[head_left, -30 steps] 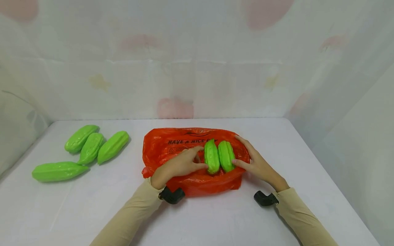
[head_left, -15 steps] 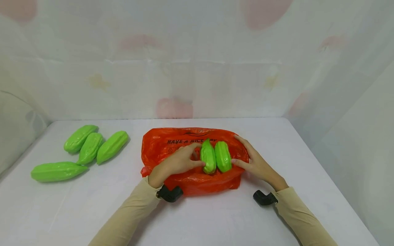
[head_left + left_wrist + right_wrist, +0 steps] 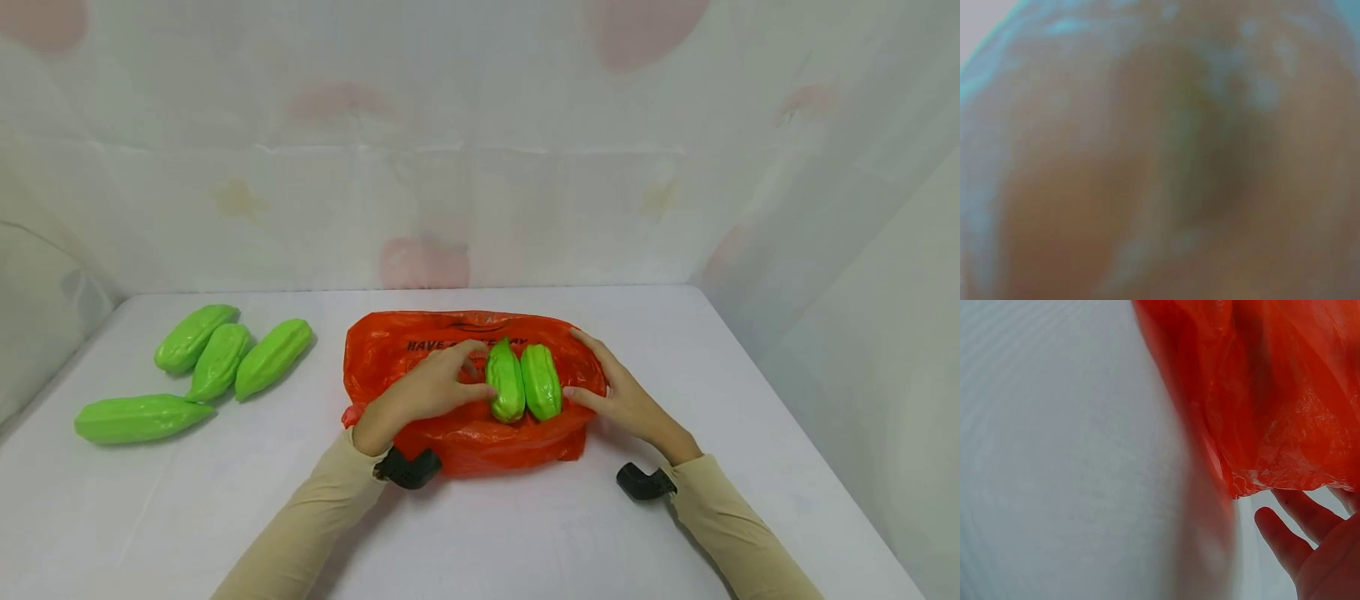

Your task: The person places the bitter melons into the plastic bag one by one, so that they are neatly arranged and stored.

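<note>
Two bright green ridged vegetables, which look like bitter melons, lie side by side in the mouth of a red plastic bag. My left hand is beside the left bitter melon, its thumb tip touching or almost touching it and its fingers loosely bent. At the bag's right end, my right hand holds the rim, thumb near the right bitter melon and fingers around the outside. In the right wrist view, the fingers show below the bag's edge. The left wrist view is too blurred to read.
Several more green bitter melons lie at the left of the white table, three grouped farther back and one nearer. A pale patterned cloth hangs behind the table and at its sides.
Both bitter melons in the bag have shifted slightly left. My left hand has moved a little left and back, its fingertips looser beside the left one. The right hand stays almost still.
</note>
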`<state>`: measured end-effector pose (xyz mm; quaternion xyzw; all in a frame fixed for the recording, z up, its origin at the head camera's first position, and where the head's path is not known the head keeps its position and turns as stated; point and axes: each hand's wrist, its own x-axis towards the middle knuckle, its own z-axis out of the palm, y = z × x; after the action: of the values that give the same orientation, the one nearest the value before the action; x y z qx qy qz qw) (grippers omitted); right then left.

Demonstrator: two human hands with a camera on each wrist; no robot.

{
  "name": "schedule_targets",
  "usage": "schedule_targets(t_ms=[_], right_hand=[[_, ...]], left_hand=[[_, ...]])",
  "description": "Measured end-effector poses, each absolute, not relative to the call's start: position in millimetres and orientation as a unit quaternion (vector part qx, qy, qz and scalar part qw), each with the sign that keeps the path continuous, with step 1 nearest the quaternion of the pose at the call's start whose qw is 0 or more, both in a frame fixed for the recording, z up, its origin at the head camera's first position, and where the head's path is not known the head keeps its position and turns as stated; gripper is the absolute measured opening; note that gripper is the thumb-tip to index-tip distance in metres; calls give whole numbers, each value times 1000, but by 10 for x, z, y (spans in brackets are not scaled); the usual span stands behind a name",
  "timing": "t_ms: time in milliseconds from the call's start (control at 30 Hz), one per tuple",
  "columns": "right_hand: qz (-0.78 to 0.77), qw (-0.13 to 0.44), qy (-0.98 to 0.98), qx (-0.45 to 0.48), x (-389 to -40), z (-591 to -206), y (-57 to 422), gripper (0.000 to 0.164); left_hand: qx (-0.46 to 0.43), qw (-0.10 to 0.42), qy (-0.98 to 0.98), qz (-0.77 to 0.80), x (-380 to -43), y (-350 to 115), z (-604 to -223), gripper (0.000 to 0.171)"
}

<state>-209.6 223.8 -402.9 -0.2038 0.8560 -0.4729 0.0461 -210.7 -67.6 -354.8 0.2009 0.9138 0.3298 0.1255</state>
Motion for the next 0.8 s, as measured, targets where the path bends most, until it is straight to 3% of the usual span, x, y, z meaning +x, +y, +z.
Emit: schedule_targets(t_ms=[800], right_hand=[[-468, 39, 858, -208, -2092, -4043, 2246, 75]], left_hand=[[215, 82, 907, 354, -2085, -844, -3344, 44]])
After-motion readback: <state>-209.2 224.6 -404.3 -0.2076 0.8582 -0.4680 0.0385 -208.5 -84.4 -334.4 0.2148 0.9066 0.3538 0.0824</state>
